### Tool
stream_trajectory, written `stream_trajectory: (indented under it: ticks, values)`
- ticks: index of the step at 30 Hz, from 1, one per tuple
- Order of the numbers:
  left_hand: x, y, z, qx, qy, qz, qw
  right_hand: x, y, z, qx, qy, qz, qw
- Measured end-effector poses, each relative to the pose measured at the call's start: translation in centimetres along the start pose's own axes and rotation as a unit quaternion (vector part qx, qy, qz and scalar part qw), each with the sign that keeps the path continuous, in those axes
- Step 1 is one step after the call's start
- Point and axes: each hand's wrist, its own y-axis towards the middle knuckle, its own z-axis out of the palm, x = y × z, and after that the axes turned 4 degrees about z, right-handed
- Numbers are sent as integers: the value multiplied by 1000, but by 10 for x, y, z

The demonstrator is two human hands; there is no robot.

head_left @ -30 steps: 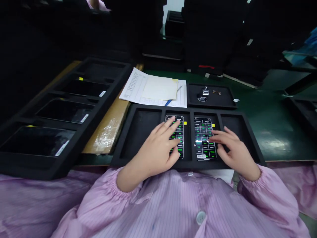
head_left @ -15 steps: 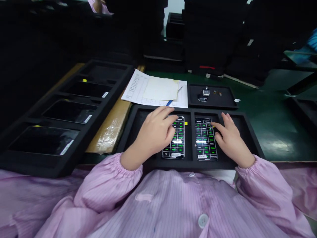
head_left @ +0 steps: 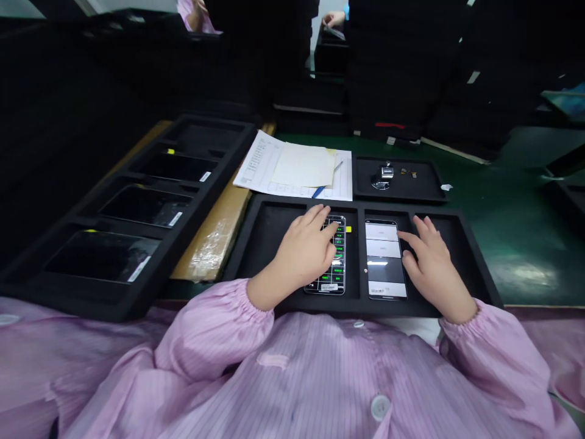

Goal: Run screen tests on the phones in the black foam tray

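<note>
Over the tray (head_left: pixel 274 238), our left hand (head_left: pixel 301 253) arches palm-down across the left phone (head_left: pixel 339 268); our right hand (head_left: pixel 432 262) slants inward, fingertip at the right phone (head_left: pixel 386 268); both grips loosely spread.

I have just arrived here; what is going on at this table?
The person's left hand is over a lit phone with a green-lettered grid, while the right hand is at the upper right edge of a second phone, showing pale and grey bands. Both phones lie in one black tray. Three dark phones lie in another tray to the left.
</note>
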Motion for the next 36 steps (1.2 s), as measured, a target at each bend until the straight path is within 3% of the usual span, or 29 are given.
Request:
stream_trajectory:
  ticks: [6,10,15,21,28,32,36]
  values:
    - [-1,-1,0,9,19,-59,998,8,2,5,40,-33,13,999]
    - [1,-3,2,34,24,-61,997,10,-7,0,3,-4,-7,1000]
    - [-3,-16,-4,-5,2,-55,998,12,-21,-2,-11,23,-38,999]
    - [-12,-29,-5,-21,-21,-40,999,13,-27,1,-1,13,-25,1000]
    - [-16,-32,3,11,-19,-39,999,14,-35,-6,-42,69,-52,995]
    - [-17,-41,-3,-24,-19,-30,999,13,-39,-7,-48,80,-80,992]
    - [-19,-56,-9,-80,-38,4,996,16,-43,-4,-16,59,-83,995]
